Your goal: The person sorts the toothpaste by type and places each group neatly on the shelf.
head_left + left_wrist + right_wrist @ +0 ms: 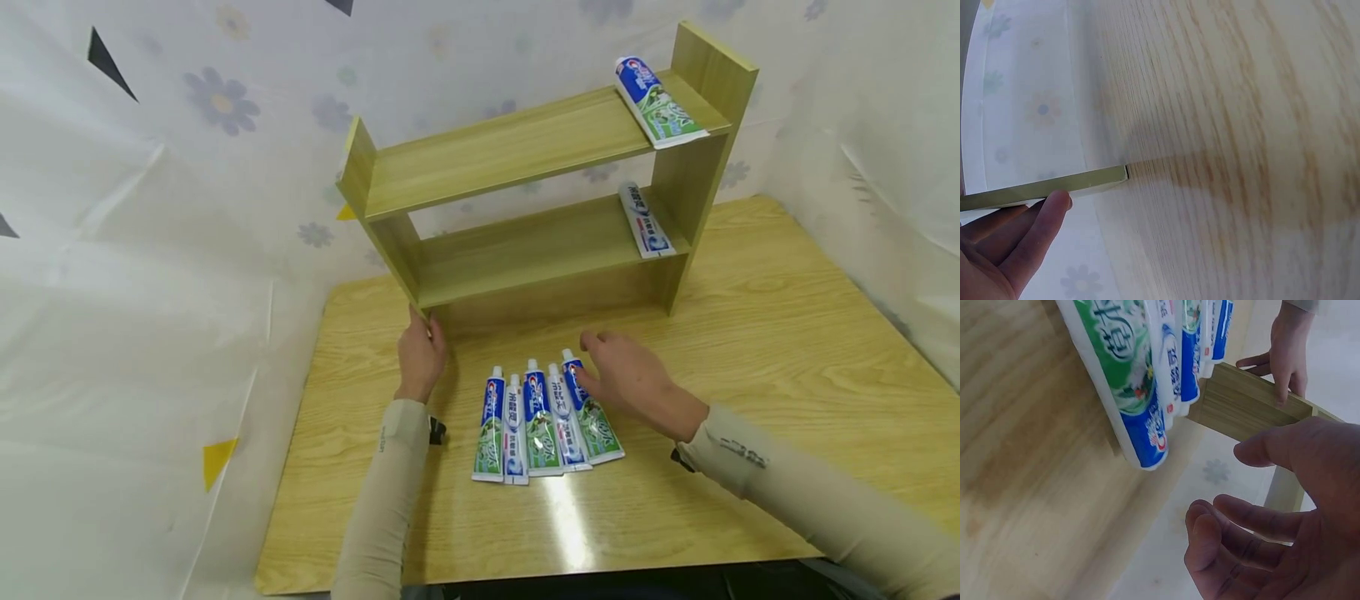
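Observation:
My left hand pinches the lower front edge of the wooden shelf's left side panel, fingers on one face of the board. Beside the rightmost green-and-blue toothpaste tube, my right hand hovers with its fingers loosely bent and nothing between them, as the right wrist view shows. Several tubes lie side by side on the table, caps toward the shelf, green-and-blue ones alternating with white ones.
The two-tier shelf stands tilted in view at the table's back. One green-and-blue tube lies at the right of its upper board, a white tube at the right of the lower one. Patterned sheeting hangs behind.

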The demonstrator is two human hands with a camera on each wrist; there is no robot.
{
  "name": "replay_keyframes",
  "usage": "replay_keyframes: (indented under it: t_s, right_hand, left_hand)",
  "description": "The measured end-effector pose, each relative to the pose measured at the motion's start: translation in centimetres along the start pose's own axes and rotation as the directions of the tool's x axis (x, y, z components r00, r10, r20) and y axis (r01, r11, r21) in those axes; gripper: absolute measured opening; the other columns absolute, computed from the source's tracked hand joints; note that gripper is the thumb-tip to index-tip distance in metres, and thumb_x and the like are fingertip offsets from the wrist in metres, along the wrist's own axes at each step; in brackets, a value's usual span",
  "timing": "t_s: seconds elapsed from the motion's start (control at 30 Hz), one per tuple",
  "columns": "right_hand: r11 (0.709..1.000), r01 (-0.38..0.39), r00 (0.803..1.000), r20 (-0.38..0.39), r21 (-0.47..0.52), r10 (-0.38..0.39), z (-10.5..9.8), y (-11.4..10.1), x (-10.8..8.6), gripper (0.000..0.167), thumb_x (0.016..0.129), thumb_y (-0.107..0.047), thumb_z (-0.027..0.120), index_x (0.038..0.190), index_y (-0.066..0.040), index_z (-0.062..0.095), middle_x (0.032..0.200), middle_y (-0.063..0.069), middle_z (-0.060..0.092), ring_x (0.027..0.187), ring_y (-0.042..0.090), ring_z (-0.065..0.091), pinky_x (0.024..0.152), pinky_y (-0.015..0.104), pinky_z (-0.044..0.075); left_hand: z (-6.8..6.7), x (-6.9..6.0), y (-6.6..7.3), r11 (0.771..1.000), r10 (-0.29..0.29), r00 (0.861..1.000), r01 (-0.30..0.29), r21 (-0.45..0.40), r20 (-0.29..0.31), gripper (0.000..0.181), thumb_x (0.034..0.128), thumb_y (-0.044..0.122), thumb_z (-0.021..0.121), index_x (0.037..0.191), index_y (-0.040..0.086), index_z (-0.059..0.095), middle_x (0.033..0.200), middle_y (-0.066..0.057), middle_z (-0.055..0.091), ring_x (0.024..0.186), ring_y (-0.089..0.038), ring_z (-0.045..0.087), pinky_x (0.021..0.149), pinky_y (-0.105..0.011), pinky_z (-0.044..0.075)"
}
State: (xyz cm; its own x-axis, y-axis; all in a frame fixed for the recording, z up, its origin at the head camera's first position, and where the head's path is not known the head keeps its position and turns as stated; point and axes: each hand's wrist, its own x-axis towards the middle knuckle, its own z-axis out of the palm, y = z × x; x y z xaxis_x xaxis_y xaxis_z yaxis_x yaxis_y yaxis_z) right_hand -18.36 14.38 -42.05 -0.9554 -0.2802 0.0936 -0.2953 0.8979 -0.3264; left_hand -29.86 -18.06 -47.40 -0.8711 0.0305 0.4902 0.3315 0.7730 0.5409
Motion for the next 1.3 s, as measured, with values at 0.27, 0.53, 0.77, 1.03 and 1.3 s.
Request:
replay_keyframes:
  t_s: [0.27,0.53,0.77,1.03,1.3]
  right_hand:
    - [1.0,0.0,0.999,0.037,-0.021,0.001,2.0,0.1,-0.6,0.049,0.101,-0.025,0.077,0.135,0.007,0.061,0.111,0.024,0.073,0.073,0.022,0.064,0.059,0.035,0.057]
    - [1.0,-0.005,1.0,0.012,-0.011,0.005,3.5,-0.1,-1.0,0.06,0.102,-0.024,0.076,0.145,0.011,0.055,0.121,0.032,0.069,0.092,0.037,0.074,0.077,0.048,0.065]
    - [1.0,-0.021,0.999,0.027,-0.003,0.021,4.6,-0.2,-1.4,0.063,0.102,-0.026,0.076,0.147,0.012,0.054,0.119,0.033,0.07,0.091,0.038,0.074,0.075,0.048,0.065]
    - [0.995,-0.054,0.998,-0.026,0.088,0.057,6.0,0.0,-1.6,0.055,0.097,-0.022,0.078,0.138,0.009,0.057,0.107,0.027,0.071,0.069,0.024,0.062,0.057,0.037,0.054]
    - [0.994,-0.092,0.995,-0.042,-0.058,0.089,6.5,-0.7,-1.6,0.06,0.095,-0.024,0.083,0.141,0.004,0.057,0.107,0.024,0.072,0.07,0.025,0.065,0.053,0.036,0.052]
  left_hand:
    - [3.0,0.9,-4.9,0.996,0.035,0.999,-0.037,-0.077,-0.028,0.044,0.1168,0.025,0.045,0.157,0.008,0.046,0.075,-0.013,0.068,0.049,-0.017,0.055,0.048,-0.042,0.046]
    - [1.5,0.3,-2.3,0.997,0.055,0.997,-0.058,-0.054,-0.056,0.04,0.1138,0.014,0.047,0.151,-0.001,0.049,0.073,-0.021,0.066,0.046,-0.022,0.051,0.043,-0.049,0.039]
    - [2.5,0.6,-3.7,0.997,0.048,0.997,-0.052,-0.064,-0.062,0.04,0.1151,0.019,0.046,0.15,0.0,0.05,0.074,-0.019,0.068,0.047,-0.02,0.052,0.044,-0.048,0.04]
    - [2.3,0.4,-3.8,0.998,0.035,0.998,-0.038,-0.053,-0.058,0.041,0.1151,0.022,0.046,0.151,0.001,0.049,0.077,-0.023,0.069,0.048,-0.024,0.054,0.044,-0.051,0.04]
    - [0.2,0.1,-0.1,0.999,-0.023,1.0,0.023,-0.034,-0.01,0.037,0.1156,0.012,0.047,0.148,-0.006,0.049,0.082,-0.029,0.07,0.053,-0.032,0.059,0.05,-0.044,0.046]
